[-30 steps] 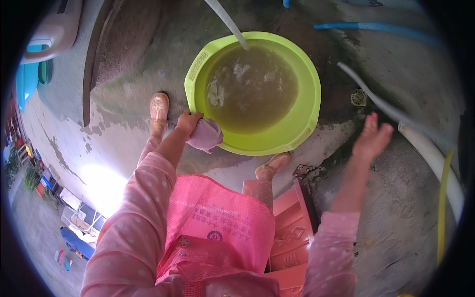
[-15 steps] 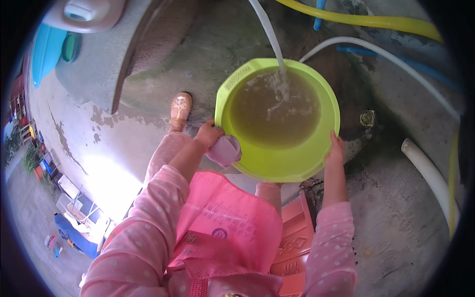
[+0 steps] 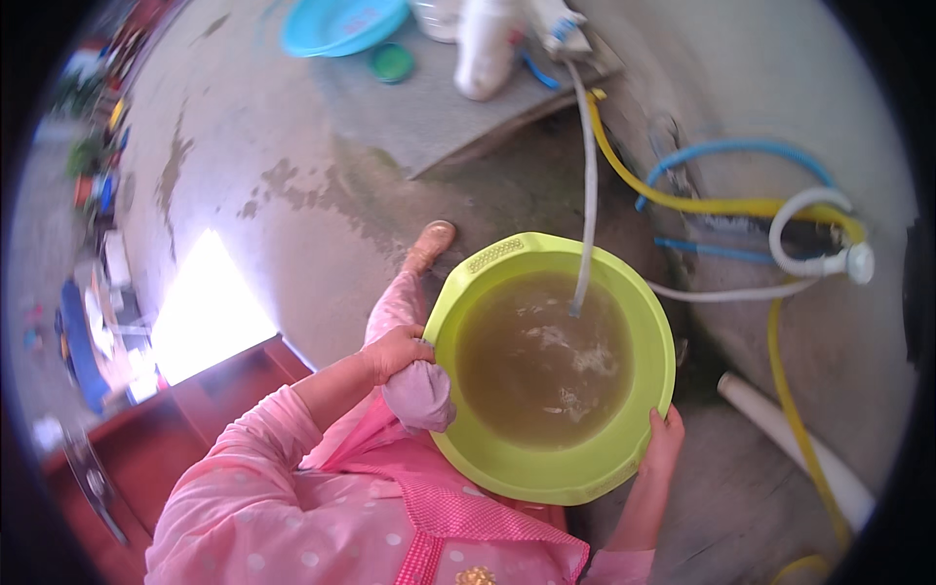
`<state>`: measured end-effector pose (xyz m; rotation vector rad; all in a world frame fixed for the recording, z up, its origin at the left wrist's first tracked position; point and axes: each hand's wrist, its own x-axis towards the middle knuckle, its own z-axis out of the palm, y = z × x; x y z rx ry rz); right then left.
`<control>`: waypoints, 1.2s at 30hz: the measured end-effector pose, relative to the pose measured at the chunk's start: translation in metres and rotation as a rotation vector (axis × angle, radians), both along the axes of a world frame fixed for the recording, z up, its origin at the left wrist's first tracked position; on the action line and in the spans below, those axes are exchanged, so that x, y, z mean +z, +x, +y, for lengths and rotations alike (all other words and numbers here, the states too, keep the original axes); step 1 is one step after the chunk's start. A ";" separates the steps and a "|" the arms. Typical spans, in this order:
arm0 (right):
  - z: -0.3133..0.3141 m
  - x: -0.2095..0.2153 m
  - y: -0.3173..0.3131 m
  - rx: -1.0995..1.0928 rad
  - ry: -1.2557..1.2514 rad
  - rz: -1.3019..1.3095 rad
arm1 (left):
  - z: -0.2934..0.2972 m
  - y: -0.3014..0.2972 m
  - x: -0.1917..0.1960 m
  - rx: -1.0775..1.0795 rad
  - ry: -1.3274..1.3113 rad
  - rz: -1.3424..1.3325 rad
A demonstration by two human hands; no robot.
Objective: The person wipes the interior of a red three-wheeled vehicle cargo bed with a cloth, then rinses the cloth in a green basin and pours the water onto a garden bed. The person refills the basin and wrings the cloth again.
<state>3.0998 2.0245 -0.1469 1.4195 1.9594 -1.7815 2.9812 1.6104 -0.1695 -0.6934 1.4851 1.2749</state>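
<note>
Two hands on one lime-green basin (image 3: 507,466), which sits a bit right of ctr in my view, full of murky brown water (image 3: 541,361). My left hand (image 3: 393,351) is at the basin's 9 o'clock rim, clenched around a bunched pale-pink cloth (image 3: 419,395) that hangs against the rim; fingers curl over the cloth, so grip is firm. My right hand (image 3: 663,439) is at approx 4 o'clock on the rim, fingers wrapped over the edge, grasping the basin itself. A grey-white hose (image 3: 587,195) comes down from 12 o'clock w/ its end in the water, which is churned pale near the tip. Ground is bare concrete (image 3: 273,195), stained w/ damp dark patches and greenish growth near the basin's 11 o'clock; a bright sun patch (image 3: 205,312) lies at 9 o'clock. At 12 o'clock a raised slab (image 3: 439,117) carries a blue basin (image 3: 341,21), a small green lid (image 3: 392,61) and white containers (image 3: 485,49). At 2–3 o'clock a yellow hose (image 3: 702,205), a blue hose (image 3: 731,154) and a white hose (image 3: 809,234) tangle against a grey wall. A white pipe (image 3: 799,448) lies at 4 o'clock. One shoe (image 3: 429,244) shows at the basin's 10 o'clock. Pink dotted sleeves and a pink apron (image 3: 468,531) fill 6 o'clock.
</note>
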 end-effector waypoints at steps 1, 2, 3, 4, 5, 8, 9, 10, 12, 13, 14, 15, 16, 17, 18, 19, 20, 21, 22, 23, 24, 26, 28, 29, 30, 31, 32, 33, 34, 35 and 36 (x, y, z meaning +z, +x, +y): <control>-0.004 0.017 -0.003 0.041 0.035 0.044 | -0.008 0.009 0.017 0.048 0.035 0.031; -0.011 0.035 -0.007 0.062 0.061 0.095 | -0.013 0.013 0.042 0.118 0.042 0.030; -0.019 0.050 -0.011 0.070 0.087 0.150 | -0.022 0.020 0.051 0.149 0.042 0.098; -0.025 0.053 -0.020 0.069 0.096 0.175 | -0.029 0.026 0.044 0.174 0.024 0.135; -0.037 0.061 -0.037 0.140 0.061 0.215 | -0.047 0.039 0.052 0.242 0.006 0.197; -0.077 0.078 -0.082 0.293 0.075 0.246 | -0.096 0.059 0.071 0.393 -0.013 0.244; -0.100 0.079 -0.095 0.316 0.066 0.253 | -0.118 0.057 0.072 0.415 -0.037 0.269; -0.125 0.081 -0.108 0.338 0.054 0.258 | -0.142 0.057 0.073 0.408 -0.128 0.317; -0.173 0.070 -0.127 0.387 0.048 0.247 | -0.187 0.056 0.080 0.511 -0.136 0.274; -0.198 0.062 -0.137 0.408 0.047 0.247 | -0.213 0.052 0.089 0.557 -0.143 0.252; -0.222 0.058 -0.144 0.419 0.056 0.237 | -0.238 0.044 0.102 0.537 -0.135 0.268; -0.256 0.063 -0.159 0.415 0.021 0.237 | -0.266 0.037 0.115 0.548 -0.163 0.274; -0.292 0.069 -0.174 0.416 -0.014 0.234 | -0.293 0.031 0.126 0.563 -0.192 0.276; -0.327 0.074 -0.188 0.418 -0.053 0.230 | -0.321 0.028 0.134 0.579 -0.224 0.278; -0.365 0.075 -0.203 0.447 -0.091 0.243 | -0.352 0.029 0.136 0.590 -0.306 0.295; -0.399 0.074 -0.220 0.476 -0.126 0.266 | -0.384 0.029 0.144 0.637 -0.340 0.300; -0.432 0.076 -0.238 0.503 -0.155 0.291 | -0.416 0.030 0.151 0.681 -0.366 0.307; -0.466 0.085 -0.258 0.600 -0.182 0.302 | -0.444 0.032 0.160 0.724 -0.391 0.303; -0.503 0.093 -0.280 0.697 -0.210 0.310 | -0.470 0.037 0.168 0.800 -0.404 0.300; -0.547 0.101 -0.300 0.783 -0.248 0.341 | -0.497 0.042 0.177 0.896 -0.423 0.333; -0.591 0.116 -0.319 0.863 -0.265 0.342 | -0.522 0.050 0.187 0.995 -0.443 0.361; -0.686 0.147 -0.353 1.043 -0.319 0.442 | -0.570 0.070 0.201 1.190 -0.470 0.434; -0.778 0.191 -0.383 1.266 -0.281 0.470 | -0.611 0.085 0.217 1.386 -0.489 0.503; -0.821 0.211 -0.404 1.345 -0.300 0.517 | -0.630 0.084 0.228 1.483 -0.489 0.538; -0.863 0.221 -0.416 1.419 -0.321 0.557 | -0.647 0.087 0.236 1.589 -0.445 0.573; -0.906 0.235 -0.428 1.494 -0.323 0.569 | -0.665 0.090 0.241 1.674 -0.442 0.621; -0.950 0.250 -0.434 1.571 -0.324 0.573 | -0.681 0.094 0.245 1.760 -0.440 0.662; -0.992 0.265 -0.433 1.638 -0.354 0.571 | -0.695 0.099 0.251 1.845 -0.441 0.698; -1.034 0.280 -0.435 1.706 -0.377 0.570 | -0.708 0.101 0.265 1.917 -0.411 0.675; -1.077 0.290 -0.433 1.772 -0.424 0.570 | -0.718 0.107 0.267 1.985 -0.441 0.689; -1.115 0.295 -0.434 1.838 -0.445 0.542 | -0.722 0.112 0.267 2.054 -0.474 0.699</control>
